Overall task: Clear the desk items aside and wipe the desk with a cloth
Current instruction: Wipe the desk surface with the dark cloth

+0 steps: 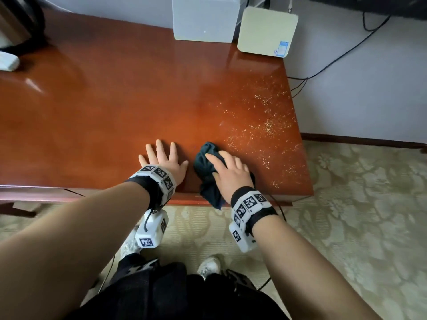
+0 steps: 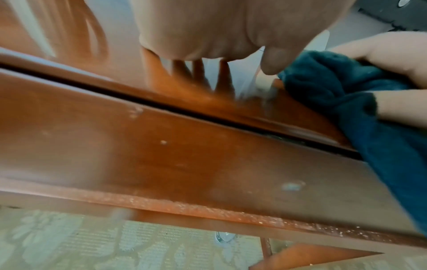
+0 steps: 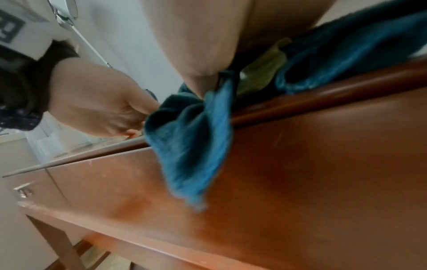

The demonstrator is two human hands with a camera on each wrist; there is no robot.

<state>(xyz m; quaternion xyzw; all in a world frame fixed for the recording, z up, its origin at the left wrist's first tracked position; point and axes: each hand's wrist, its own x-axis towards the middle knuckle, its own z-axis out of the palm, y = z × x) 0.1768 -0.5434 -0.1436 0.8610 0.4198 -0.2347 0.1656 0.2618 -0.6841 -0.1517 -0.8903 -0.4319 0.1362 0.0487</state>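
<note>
- Right hand [image 1: 231, 173] grips bunched dark teal cloth [image 1: 208, 167] on desk [image 1: 104, 107] near front edge, lower centre of frame; one end hangs over the edge
- Left hand [image 1: 163, 161] just beside cloth — flat, fingers spread wide on desk, holding nothing
- Two pale boxes [image 1: 204, 18] at top centre; glittery specks [image 1: 265, 125] centre-right

Both bare forearms reach fwd from the bottom of the head view, each w/ a black strap and white marker-printed wrist unit. Left hand [image 1: 164, 161] lies flat, palm down, fingers straight and spread, thumb out to the right. Right hand [image 1: 230, 172] sits just beside it, palm down, index finger stretched fwd, other fingers bent, thumb tucked toward the left; it grips a bunched dark teal terry cloth [image 1: 208, 172]. In the left wrist view, right-hand fingers [image 2: 379, 49] curl over the cloth. Hands near, not touching.
</note>
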